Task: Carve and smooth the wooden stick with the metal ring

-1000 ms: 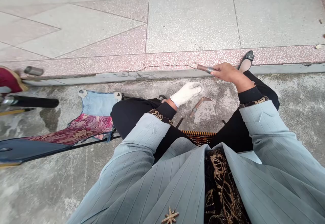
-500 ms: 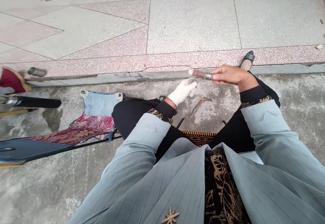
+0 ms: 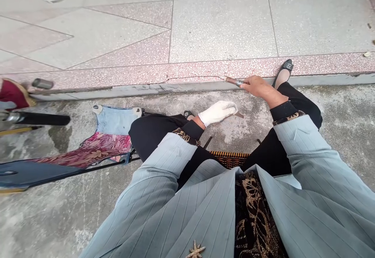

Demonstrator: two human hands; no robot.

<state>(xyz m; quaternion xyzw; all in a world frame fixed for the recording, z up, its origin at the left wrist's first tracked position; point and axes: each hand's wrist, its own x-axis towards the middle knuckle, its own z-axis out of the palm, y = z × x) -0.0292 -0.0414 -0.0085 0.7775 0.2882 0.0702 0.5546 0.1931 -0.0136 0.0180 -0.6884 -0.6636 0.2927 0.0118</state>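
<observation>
My right hand (image 3: 258,86) is bare and closed round one end of a short brown wooden stick (image 3: 233,80). Silvery wire is wound round the stick close to my fingers, and its free end points left, near the step's edge. Lower and to the left, my left hand (image 3: 218,111) wears a white knitted glove, its fingers curled down over a bent brown stick (image 3: 240,115). Only a short tip of that stick shows past the fingertips; the glove hides the rest.
A pink speckled step edge (image 3: 140,72) runs across in front of me. To my left stand a folding chair (image 3: 115,119) with cloth panels, a black tube (image 3: 43,118) and a small metal cylinder (image 3: 42,83). A woven seat (image 3: 230,158) shows between my legs.
My left hand has moved right and down onto the bent stick, which lay uncovered on the concrete before. My right hand has shifted slightly left, and its stick has tilted.
</observation>
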